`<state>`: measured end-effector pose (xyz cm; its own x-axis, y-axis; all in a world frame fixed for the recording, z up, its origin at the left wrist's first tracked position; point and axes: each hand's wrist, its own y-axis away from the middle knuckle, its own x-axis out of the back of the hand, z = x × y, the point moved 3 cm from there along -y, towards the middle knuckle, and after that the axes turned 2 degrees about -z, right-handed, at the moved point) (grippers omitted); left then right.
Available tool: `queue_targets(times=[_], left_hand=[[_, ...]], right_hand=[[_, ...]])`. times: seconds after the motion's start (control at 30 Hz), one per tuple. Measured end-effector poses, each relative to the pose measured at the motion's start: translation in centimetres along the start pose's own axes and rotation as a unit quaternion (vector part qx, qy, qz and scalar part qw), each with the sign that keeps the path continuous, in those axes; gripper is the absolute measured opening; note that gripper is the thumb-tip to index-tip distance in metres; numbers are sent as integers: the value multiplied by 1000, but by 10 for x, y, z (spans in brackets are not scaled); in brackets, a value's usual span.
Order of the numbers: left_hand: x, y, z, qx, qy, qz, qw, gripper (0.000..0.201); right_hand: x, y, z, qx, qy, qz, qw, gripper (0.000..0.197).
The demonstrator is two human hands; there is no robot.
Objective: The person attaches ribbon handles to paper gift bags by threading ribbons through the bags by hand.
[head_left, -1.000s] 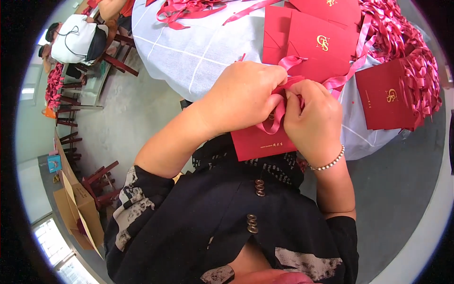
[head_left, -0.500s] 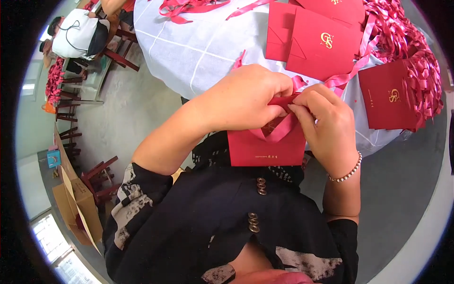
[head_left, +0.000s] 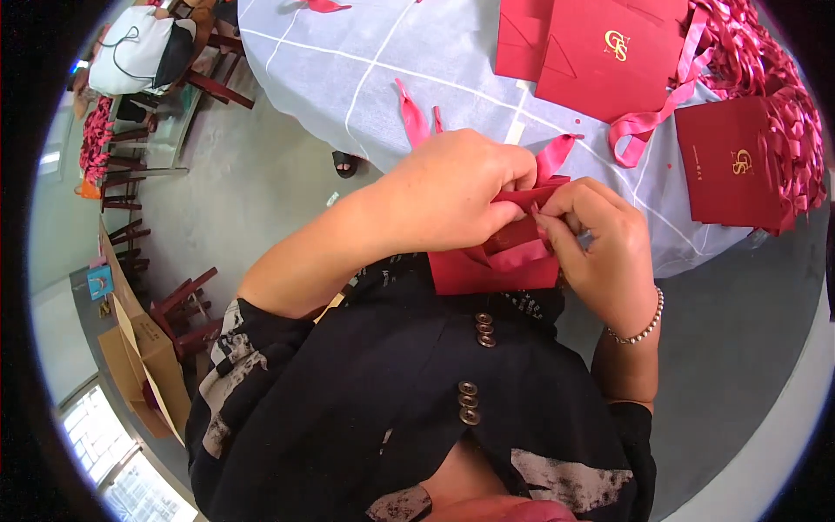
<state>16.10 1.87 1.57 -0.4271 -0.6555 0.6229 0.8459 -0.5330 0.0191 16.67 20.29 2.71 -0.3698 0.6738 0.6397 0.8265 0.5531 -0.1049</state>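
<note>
A small red paper gift bag (head_left: 496, 278) is held close to my body, in front of the table edge. My left hand (head_left: 474, 187) grips its upper edge, with thumb and fingers closed on the red paper. Opposite it, my right hand (head_left: 602, 228) pinches a pink ribbon end at the bag's rim. The ribbon handle (head_left: 519, 256) hangs in a loop across the bag's front. Beyond my hands, pink ribbon tails (head_left: 555, 157) stick up over the tablecloth. Part of the bag's mouth is hidden by my fingers.
On the round table with a pale checked cloth (head_left: 435, 48) lie flat red bags (head_left: 622, 74). A stack of red bags with bunched ribbons (head_left: 731, 165) sits at the right edge. Wooden stools (head_left: 187, 317) and an open cardboard box (head_left: 148, 374) stand left.
The bag now shows less of its front face. My right fingers have shifted slightly along its rim, still pinching. Table things appear shifted upward in view.
</note>
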Motion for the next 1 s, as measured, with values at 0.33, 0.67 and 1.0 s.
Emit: queue_targets(times=[0.33, 0.67, 1.0], left_hand=[[-4, 4, -1, -34, -8, 11, 999, 18], [-8, 11, 11, -126, -103, -14, 987, 19], [-12, 25, 15, -149, -172, 117, 967, 21]], right_hand=[[-3, 1, 3, 102, 70, 36, 992, 24], [9, -10, 13, 95, 49, -3, 994, 31], [7, -15, 9, 90, 61, -4, 994, 26]])
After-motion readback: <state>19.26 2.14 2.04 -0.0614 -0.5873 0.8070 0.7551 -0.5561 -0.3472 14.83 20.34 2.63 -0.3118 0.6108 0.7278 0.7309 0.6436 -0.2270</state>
